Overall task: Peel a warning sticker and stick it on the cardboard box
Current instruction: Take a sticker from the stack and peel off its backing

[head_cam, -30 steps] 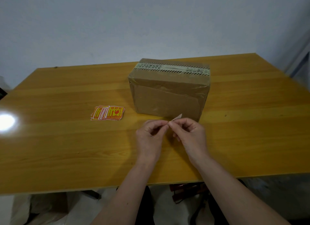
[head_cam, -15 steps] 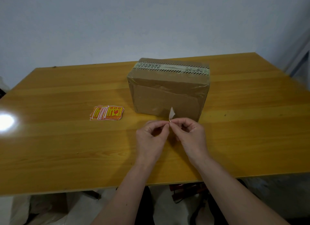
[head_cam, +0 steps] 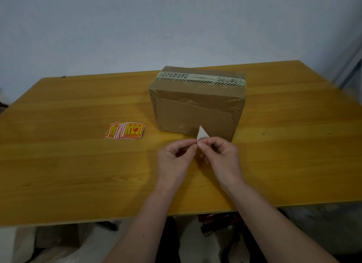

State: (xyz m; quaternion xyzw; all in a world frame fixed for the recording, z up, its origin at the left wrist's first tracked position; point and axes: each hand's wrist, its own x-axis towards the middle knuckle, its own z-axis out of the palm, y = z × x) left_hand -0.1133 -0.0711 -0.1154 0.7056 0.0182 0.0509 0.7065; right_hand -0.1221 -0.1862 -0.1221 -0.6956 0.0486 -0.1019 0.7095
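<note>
Table (head_cam: 78,164) of yellow wood holds a brown cardboard box (head_cam: 195,113), with a pile of warning stickers (head_cam: 125,131) to its left. In front of the box, left hand (head_cam: 174,161) and right hand (head_cam: 223,159) together pinch one sticker (head_cam: 201,133), white side showing.

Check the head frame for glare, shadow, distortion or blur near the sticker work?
Head view: no hot glare on the table, only soft sheen; faint shadow under both hands; the far table edge bows, wide-angle distortion; the white sticker corner between left hand and right hand is bright but textureless; print on the sticker stack is readable as shapes only, box tape text soft.
</note>
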